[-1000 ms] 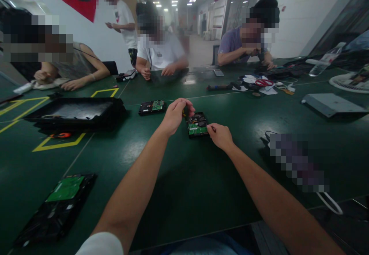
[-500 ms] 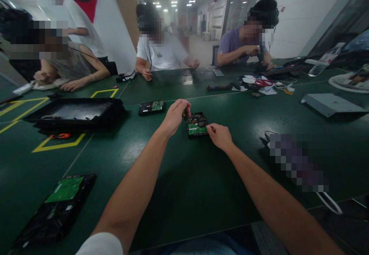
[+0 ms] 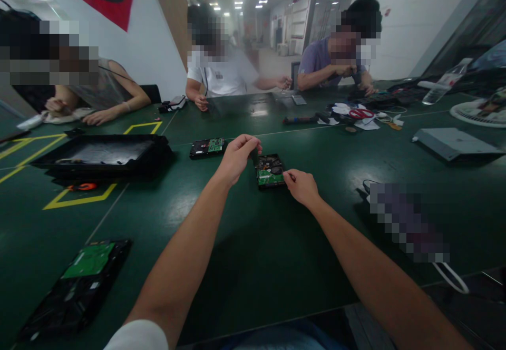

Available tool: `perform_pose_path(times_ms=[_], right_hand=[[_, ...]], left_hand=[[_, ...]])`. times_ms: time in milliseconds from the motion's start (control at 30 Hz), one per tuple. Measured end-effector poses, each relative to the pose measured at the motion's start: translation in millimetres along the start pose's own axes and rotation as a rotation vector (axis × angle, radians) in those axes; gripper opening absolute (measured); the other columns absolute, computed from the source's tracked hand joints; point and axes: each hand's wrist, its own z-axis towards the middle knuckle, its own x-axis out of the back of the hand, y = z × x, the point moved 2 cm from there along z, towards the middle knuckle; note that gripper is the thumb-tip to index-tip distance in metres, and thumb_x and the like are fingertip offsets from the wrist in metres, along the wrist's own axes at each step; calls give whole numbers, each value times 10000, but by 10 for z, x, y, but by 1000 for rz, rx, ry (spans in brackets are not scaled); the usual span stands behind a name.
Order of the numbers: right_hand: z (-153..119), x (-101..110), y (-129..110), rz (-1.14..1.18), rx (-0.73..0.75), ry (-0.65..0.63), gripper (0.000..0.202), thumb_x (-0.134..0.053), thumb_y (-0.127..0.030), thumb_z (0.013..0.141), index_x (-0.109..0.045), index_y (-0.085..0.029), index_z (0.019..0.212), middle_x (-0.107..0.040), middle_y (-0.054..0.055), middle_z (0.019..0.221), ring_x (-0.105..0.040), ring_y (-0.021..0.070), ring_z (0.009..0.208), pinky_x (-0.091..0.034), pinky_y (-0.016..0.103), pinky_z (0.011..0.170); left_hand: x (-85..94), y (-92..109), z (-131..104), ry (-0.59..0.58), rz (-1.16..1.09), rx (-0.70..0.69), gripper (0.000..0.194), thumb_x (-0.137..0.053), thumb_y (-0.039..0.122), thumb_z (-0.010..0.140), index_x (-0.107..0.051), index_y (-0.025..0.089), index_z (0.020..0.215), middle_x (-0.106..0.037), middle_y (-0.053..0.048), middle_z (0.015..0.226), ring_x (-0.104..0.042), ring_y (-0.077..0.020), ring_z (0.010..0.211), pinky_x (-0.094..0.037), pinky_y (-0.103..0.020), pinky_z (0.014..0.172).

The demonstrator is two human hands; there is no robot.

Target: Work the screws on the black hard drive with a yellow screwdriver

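Note:
In the middle of the green table lies a hard drive point(image 3: 270, 172), its green circuit board side facing up. My right hand point(image 3: 302, 185) pinches the drive's right edge between thumb and fingers. Over the drive's upper left corner, my left hand point(image 3: 239, 156) is closed with the fingertips pointing down. Something small and dark shows beneath those fingertips, mostly hidden, so its kind cannot be made out. Just left of that hand rests a second hard drive point(image 3: 206, 148). Nearer to me at the lower left is a larger-looking hard drive point(image 3: 77, 287), also board side up.
A black tray point(image 3: 98, 152) stands at the left, with an orange object point(image 3: 83, 186) by its front. Grey metal box point(image 3: 458, 144) and blurred-out pouch point(image 3: 407, 223) lie to the right. Cables and red-handled scissors point(image 3: 361, 113) sit farther back. Several people sit across the table.
My left hand has shifted very slightly over the drive; my right hand and the drive stay put. Across the table, a person's hand moved right, and a standing person left view.

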Motion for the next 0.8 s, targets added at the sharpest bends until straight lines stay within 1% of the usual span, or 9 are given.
perform_pose_path(times_ms=[67, 167, 300, 433, 533, 667, 800], right_hand=[[3, -5, 3, 4, 0, -3, 373, -433, -442, 1056, -750, -249, 1018, -752, 23, 851, -657, 178, 726, -374, 281, 605], [11, -18, 12, -16, 1, 5, 372, -435, -443, 1054, -751, -249, 1022, -757, 28, 870, -658, 183, 740, -369, 280, 607], [22, -38, 25, -47, 12, 33, 354, -454, -423, 1046, -759, -246, 1020, -761, 36, 888, -661, 192, 770, -372, 286, 634], [20, -43, 26, -18, 8, 30, 350, -456, -419, 1047, -759, -245, 1028, -753, 27, 852, -657, 187, 753, -378, 283, 632], [14, -36, 21, 10, -9, 3, 365, -441, -433, 1056, -754, -247, 1031, -741, 16, 815, -649, 175, 723, -378, 279, 622], [14, -30, 15, 4, -16, -4, 362, -447, -442, 1053, -752, -249, 1025, -737, 10, 809, -636, 172, 707, -360, 280, 602], [11, -24, 10, -12, -13, 17, 349, -457, -431, 1046, -756, -252, 1023, -747, 19, 853, -638, 178, 732, -353, 281, 595]], left_hand=[[-18, -12, -2, -13, -70, 38, 169, -646, 348, 910, -683, 193, 855, -673, -37, 821, -631, -153, 744, -502, -291, 721], [-54, -59, 9, -19, -191, 77, 185, -591, 330, 926, -675, 190, 839, -631, -25, 758, -605, -143, 679, -512, -287, 682], [-108, -104, 27, -23, -306, 76, 210, -568, 312, 933, -631, 178, 784, -559, -11, 683, -549, -128, 623, -487, -263, 635], [-139, -102, 9, -6, -312, 78, 223, -616, 370, 943, -587, 191, 813, -557, 3, 680, -532, -118, 597, -461, -251, 607], [-141, -92, -14, 1, -307, 56, 218, -677, 360, 922, -563, 199, 830, -590, 4, 718, -550, -113, 604, -461, -248, 607], [-118, -100, -18, -18, -292, 62, 251, -719, 389, 903, -574, 199, 828, -608, 1, 757, -583, -117, 639, -492, -255, 628], [-73, -106, 1, -2, -229, 64, 266, -741, 410, 888, -589, 202, 822, -599, 9, 756, -596, -120, 667, -532, -269, 685]])
